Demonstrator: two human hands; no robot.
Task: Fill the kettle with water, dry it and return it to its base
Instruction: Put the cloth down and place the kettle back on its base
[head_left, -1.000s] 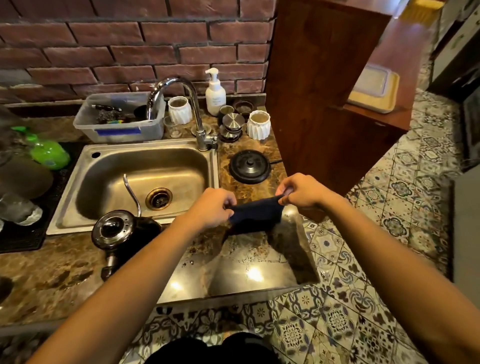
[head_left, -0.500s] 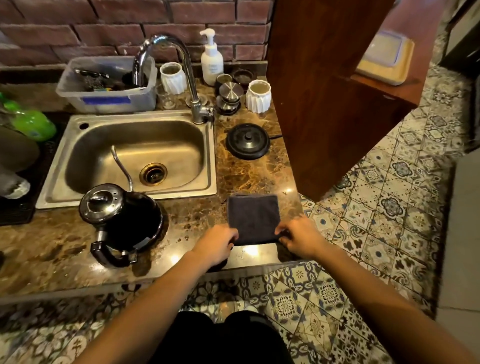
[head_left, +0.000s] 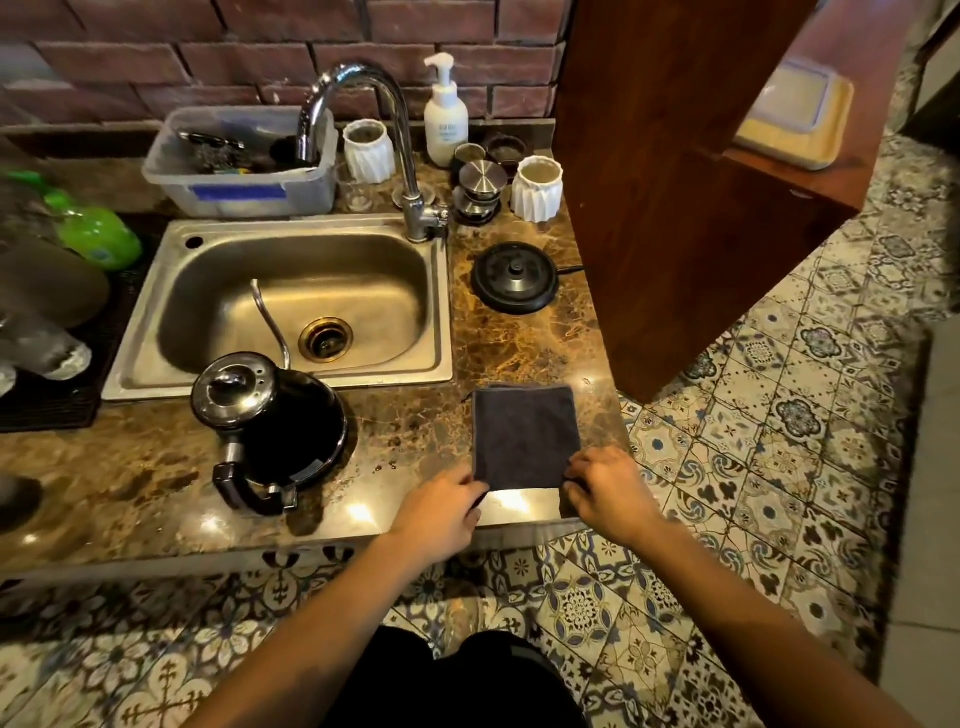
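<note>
A patterned tile floor (head_left: 753, 467) lies below a brown marble counter (head_left: 130, 483) that runs under a red brick wall (head_left: 208, 47). Nearest the counter's front edge we see the left hand (head_left: 441, 512) and the right hand (head_left: 610, 491), each pinching a near corner of a dark folded cloth (head_left: 524, 436) that lies flat on the counter. To the left of the cloth, apart from it, stands the black kettle (head_left: 275, 426), lid on, its handle toward us and its thin spout arching over the rim of the steel sink (head_left: 291, 306). Beyond the cloth, right of the sink, sits the round kettle base (head_left: 514, 278), bare. Farther back we note the curved faucet (head_left: 384, 130), a clear plastic bin (head_left: 239, 166), a white pump bottle (head_left: 444, 117) and two white ribbed cups (head_left: 535, 189).
</note>
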